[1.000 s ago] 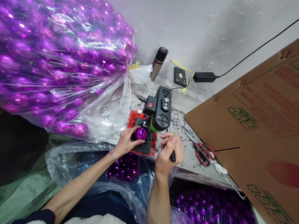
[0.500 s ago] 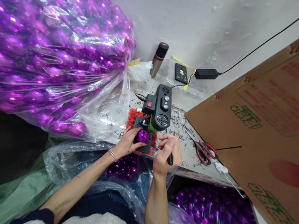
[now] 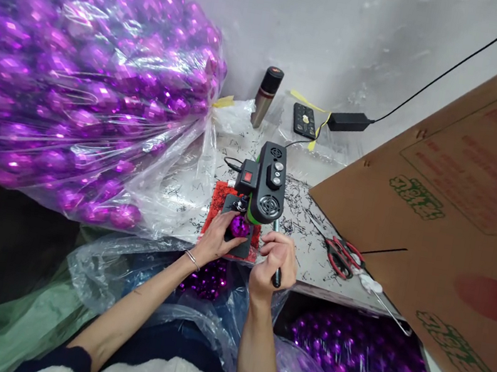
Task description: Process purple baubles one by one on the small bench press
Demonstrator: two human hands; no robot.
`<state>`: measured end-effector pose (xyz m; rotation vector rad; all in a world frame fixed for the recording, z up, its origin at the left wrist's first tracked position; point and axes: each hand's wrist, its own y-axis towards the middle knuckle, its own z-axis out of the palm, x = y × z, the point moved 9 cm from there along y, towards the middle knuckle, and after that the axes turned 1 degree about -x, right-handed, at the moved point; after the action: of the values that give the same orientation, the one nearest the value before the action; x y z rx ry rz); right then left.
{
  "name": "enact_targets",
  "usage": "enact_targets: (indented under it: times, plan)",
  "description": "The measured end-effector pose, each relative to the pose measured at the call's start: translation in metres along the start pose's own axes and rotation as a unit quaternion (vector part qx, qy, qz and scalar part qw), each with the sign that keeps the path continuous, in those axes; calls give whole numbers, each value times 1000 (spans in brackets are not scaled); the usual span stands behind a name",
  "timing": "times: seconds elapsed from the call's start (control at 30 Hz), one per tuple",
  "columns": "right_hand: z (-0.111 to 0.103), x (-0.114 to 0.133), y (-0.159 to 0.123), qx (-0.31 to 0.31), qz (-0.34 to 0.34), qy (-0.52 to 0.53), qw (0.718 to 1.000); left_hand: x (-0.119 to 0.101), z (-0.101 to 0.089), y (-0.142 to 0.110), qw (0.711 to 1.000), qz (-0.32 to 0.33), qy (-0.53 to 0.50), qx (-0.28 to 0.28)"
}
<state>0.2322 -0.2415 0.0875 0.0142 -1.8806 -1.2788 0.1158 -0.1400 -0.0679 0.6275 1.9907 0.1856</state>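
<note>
A shiny purple ball [image 3: 240, 226], like a Christmas bauble, sits on the dark base plate [image 3: 242, 248] of a small black-and-green bench drill press [image 3: 271, 180]. My left hand [image 3: 217, 238] grips the ball between thumb and fingers, under the front of the machine head. To the right, my right hand [image 3: 274, 265] is closed round the press's lever handle [image 3: 277, 278], whose black end pokes out below the fist. A red mat [image 3: 218, 197] lies beneath the base. The tool tip above the ball is hidden by the head.
A big clear bag of purple balls [image 3: 81, 75] fills the left. Scissors [image 3: 340, 256] lie right, beside a large cardboard box [image 3: 435, 236]. Behind stand a flask [image 3: 266, 97], a phone [image 3: 304, 120] and a power adapter [image 3: 349, 121]. Black shavings litter the table. More balls [image 3: 357, 363] are below right.
My right hand has shifted slightly down and left with the lever, and more of its shaft shows above the fist. My left hand still grips the ball on the base.
</note>
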Motion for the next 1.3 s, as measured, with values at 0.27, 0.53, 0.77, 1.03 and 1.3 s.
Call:
enact_targets:
  times: [0.27, 0.53, 0.77, 1.03, 1.3]
  plan:
    - [4, -20, -28, -36, -35, -2, 999, 1, -1, 0, 1000, -11, -1, 8]
    - [6, -22, -30, -58, -48, 21, 997, 0, -2, -1, 1000, -11, -8, 7]
    - [7, -24, -30, -59, -58, 58, 995, 0, -1, -1, 1000, -13, -3, 1]
    - [6, -27, -32, -48, -58, 34, 997, 1, 0, 0, 1000, 14, -6, -3]
    - [12, -30, -40, -7, -111, 11, 994, 4, 3, 4, 1000, 19, -6, -11]
